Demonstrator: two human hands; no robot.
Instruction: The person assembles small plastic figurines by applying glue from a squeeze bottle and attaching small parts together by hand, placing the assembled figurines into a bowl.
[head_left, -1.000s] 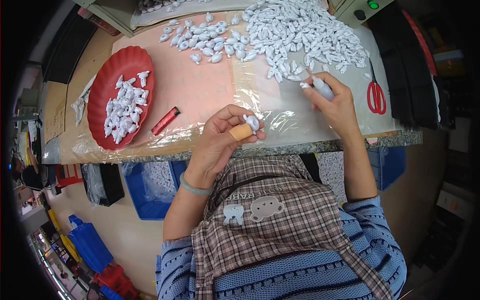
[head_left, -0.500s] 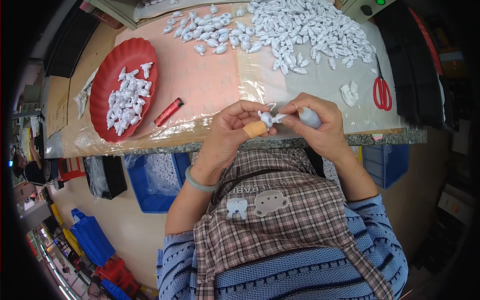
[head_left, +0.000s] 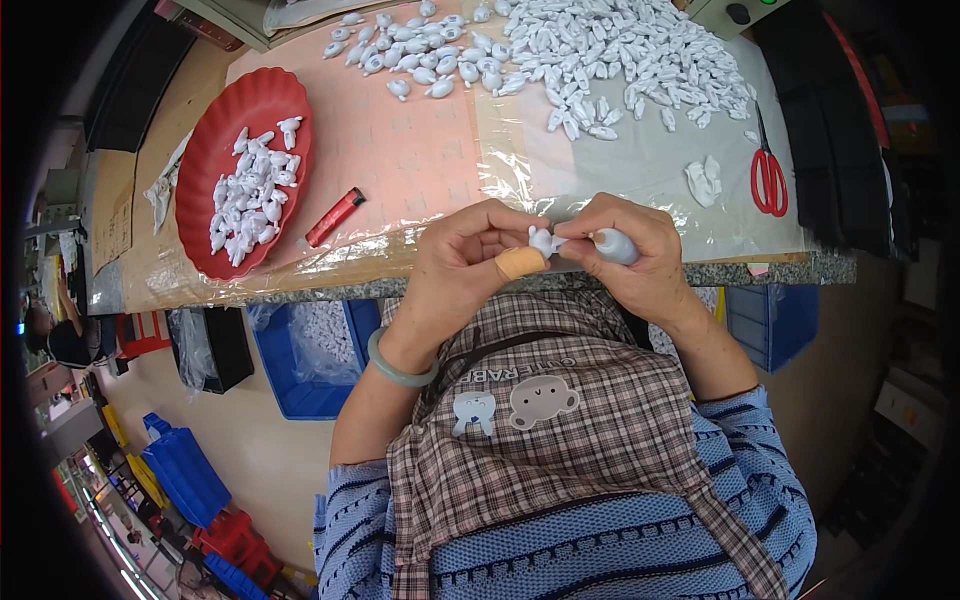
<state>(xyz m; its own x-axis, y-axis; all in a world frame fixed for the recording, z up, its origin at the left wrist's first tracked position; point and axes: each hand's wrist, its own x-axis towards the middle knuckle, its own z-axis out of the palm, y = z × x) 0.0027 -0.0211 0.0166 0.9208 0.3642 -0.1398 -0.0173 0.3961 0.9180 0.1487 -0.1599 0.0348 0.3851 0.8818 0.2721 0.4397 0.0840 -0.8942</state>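
Note:
My left hand (head_left: 455, 255) pinches a small white figurine head (head_left: 541, 240) between thumb and fingers. A tan wrap (head_left: 521, 263) covers that thumb. The fingertips of my right hand (head_left: 650, 240) hold a little white body piece (head_left: 559, 243) against the head; the joint between them is partly hidden by the fingers. Tucked in the same right hand is a pale squeeze bottle (head_left: 617, 248), its narrow tip pointing left. Both hands are just above the table's near edge.
A red scalloped plate (head_left: 190, 190) of white figurines stands at left, beside a red lighter (head_left: 335, 217). Loose heads (head_left: 425, 60) and a large heap of body pieces (head_left: 620, 60) lie at the back. Red-handled scissors (head_left: 768, 183) and crumpled white tissue (head_left: 704, 182) are at right.
The head and body piece have come closer together, and more of the body piece is now covered. The bottle has turned slightly in my right hand.

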